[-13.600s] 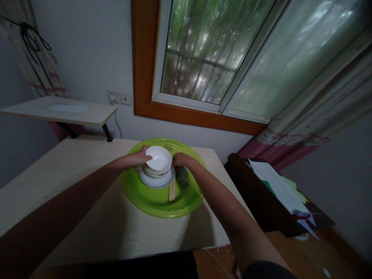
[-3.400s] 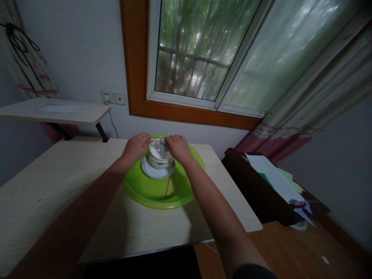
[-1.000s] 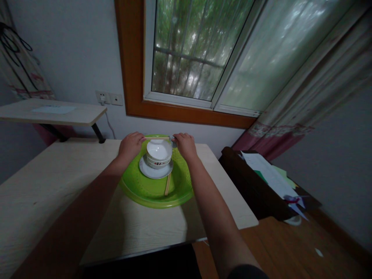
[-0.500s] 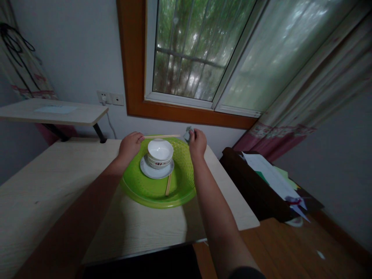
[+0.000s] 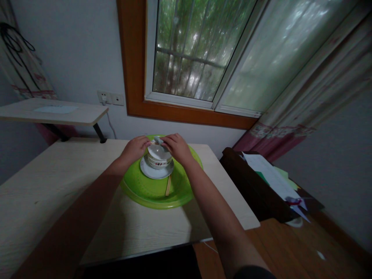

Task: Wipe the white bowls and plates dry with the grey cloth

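Note:
My left hand (image 5: 136,149) is closed on the end of a thin pair of light wooden chopsticks, mostly hidden now between the hands. In my right hand (image 5: 178,148) a small grey-white cloth (image 5: 158,140) is pinched, close to the left fingertips and against the chopsticks. Both hands hover over the far side of a green basin (image 5: 145,197). Below them, stacked white bowls (image 5: 158,154) stand on a white plate (image 5: 154,174) inside the basin. Another pair of wooden chopsticks (image 5: 168,186) leans by the plate at the near side.
The basin rests on a pale wooden table (image 5: 72,170). A raised shelf (image 5: 58,118) with a sheet of paper is at the left. Behind are a wall socket (image 5: 110,98) and a window. Right of the table, papers (image 5: 269,176) lie on a dark brown piece of furniture.
My right hand has moved left with the cloth, from the free tip of the chopsticks to beside my left hand. The left hand shifted slightly right. Bowls, plate and basin stayed put.

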The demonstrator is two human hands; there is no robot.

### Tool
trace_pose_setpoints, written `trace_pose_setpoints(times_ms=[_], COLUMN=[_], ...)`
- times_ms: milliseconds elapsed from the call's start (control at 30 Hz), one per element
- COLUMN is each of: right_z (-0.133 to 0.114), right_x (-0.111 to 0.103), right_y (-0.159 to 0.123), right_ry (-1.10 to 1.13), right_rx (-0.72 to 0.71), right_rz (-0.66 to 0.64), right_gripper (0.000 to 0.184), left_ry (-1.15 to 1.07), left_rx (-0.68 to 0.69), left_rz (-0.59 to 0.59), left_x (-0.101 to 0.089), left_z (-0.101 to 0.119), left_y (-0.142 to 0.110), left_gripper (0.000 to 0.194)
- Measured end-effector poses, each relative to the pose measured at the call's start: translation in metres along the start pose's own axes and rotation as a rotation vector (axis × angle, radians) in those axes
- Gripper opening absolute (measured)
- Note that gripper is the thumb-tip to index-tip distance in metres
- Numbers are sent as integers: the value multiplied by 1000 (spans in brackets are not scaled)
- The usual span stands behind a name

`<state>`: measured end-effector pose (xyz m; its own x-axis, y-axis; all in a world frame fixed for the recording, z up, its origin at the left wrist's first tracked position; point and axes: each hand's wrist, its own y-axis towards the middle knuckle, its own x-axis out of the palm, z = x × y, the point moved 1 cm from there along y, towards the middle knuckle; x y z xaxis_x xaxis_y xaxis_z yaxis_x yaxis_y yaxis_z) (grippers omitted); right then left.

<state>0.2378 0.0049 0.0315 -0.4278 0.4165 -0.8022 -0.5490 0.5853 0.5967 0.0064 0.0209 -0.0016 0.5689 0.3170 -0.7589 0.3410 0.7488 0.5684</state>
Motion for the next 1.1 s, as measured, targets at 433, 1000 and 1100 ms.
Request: trace_pose_setpoints(times_ms=[433,1000,1100], right_z=[-12,-13,-13], right_x=[9,4,5], right_y=[0,2,3], right_ry=[-144,-223,-248], right_rx=[70,77,74], right_rz=[-188,-261,-267], right_gripper=[33,36,31], left_ry=[-113,144,149], left_rx=[16,44,33], left_rz=[35,-3,-11], left_x=[-4,-11,-11], left_z=[8,13,12], left_y=[-2,-3,-2], left_gripper=[33,35,34])
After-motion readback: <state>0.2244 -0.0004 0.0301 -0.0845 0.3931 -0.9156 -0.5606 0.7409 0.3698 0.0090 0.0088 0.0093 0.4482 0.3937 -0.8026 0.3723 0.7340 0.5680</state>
